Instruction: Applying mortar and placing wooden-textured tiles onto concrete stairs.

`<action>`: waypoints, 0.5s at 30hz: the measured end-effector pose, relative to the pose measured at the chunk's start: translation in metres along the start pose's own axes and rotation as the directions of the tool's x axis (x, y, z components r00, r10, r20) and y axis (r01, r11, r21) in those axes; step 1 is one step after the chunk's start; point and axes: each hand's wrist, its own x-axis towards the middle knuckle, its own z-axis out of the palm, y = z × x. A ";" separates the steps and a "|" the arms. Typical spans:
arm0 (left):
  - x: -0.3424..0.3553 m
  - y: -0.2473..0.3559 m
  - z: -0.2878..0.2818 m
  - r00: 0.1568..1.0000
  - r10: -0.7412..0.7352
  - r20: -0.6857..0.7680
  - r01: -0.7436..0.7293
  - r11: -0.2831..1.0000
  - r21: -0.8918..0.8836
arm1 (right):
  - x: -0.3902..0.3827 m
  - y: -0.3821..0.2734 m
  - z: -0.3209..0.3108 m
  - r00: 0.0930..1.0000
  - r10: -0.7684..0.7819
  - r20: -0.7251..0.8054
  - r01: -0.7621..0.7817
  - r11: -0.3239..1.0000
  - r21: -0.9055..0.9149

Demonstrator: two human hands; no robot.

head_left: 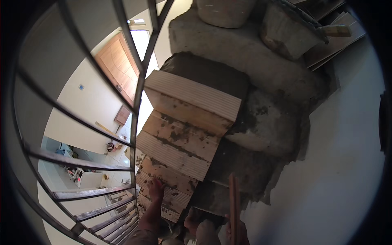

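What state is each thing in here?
Wooden strip: held in right hand.
Left hand: at the stair tiles, contact unclear.
Stair tiles: in place, smeared.
Steps beside them: untiled.
Right bucket: crusted, contents unclear.
Left bucket: partly out of view.
Door: seems shut.
Railing: standing.

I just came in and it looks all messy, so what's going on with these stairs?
A person's right hand is holding a long, narrow brown strip upright in the picture. Their left hand is down at the beige, ribbed stair tiles; whether it holds anything is unclear. Dark, wet-looking splotches dot the tiles, which cover only the left part of the steps. Beside them is rough, dark grey cement. Two grey, rounded buckets stand higher up.
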 end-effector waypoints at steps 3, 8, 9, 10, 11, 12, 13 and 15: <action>0.019 0.058 -0.051 0.936 0.017 -0.351 0.002 0.999 0.054 | 0.084 -0.047 -0.004 1.000 0.010 -0.008 -0.012 0.929 -0.369; -0.108 0.124 -0.085 0.912 0.073 0.403 0.134 0.876 -0.463 | 0.091 -0.028 0.176 0.695 -0.568 -0.441 -0.485 0.082 -0.871; -0.149 0.170 -0.103 0.821 0.160 0.549 0.365 0.592 -0.718 | 0.095 -0.035 0.182 0.688 -0.586 -0.428 -0.460 0.104 -0.882; -0.193 0.210 -0.117 0.722 0.293 0.627 0.591 0.210 -0.779 | 0.101 -0.036 0.194 0.680 -0.587 -0.440 -0.467 0.117 -0.877; -0.218 0.229 -0.121 0.716 0.284 0.637 0.597 0.222 -0.771 | 0.107 -0.034 0.208 0.649 -0.599 -0.469 -0.505 0.123 -0.854; -0.241 0.241 -0.122 0.739 0.221 0.636 0.595 0.229 -0.770 | 0.107 -0.028 0.216 0.607 -0.617 -0.501 -0.543 0.137 -0.828; -0.254 0.251 -0.133 0.755 0.172 0.633 0.588 0.249 -0.769 | 0.108 -0.023 0.213 0.582 -0.635 -0.508 -0.540 0.166 -0.825; -0.255 0.277 -0.170 0.669 0.267 0.693 0.639 0.269 -0.721 | 0.107 -0.020 0.203 0.499 -0.690 -0.524 -0.493 0.271 -0.827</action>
